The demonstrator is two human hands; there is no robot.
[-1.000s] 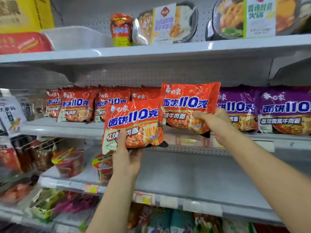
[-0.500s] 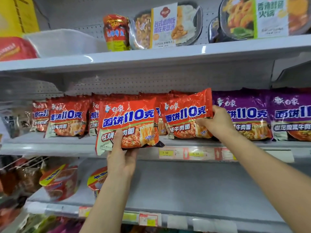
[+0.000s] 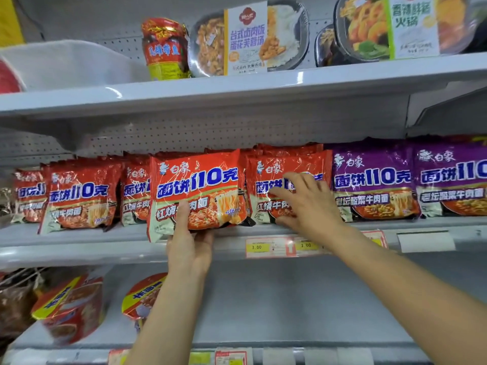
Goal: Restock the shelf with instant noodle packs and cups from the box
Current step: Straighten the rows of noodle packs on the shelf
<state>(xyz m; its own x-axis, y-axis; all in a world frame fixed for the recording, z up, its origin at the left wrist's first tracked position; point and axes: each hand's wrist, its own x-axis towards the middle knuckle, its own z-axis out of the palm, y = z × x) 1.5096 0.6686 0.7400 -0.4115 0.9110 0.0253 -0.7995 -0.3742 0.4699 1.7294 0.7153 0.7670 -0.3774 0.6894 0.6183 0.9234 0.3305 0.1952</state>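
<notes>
Holding one red noodle pack by its bottom edge, my left hand has its thumb across the front and its fingers curled underneath; since a second ago it has lifted the pack up against the middle shelf, though the lower corner still hangs over the lip just above my wrist. Left of that hand, the earlier red packs stand in their row. To its right, my right hand has let go of the second red pack, which now stands on the shelf just beside the purple packs; the fingers are spread flat against its face, pressing it back. So I judge one pack is placed, and the other still needs sliding in. The box is out of view.
</notes>
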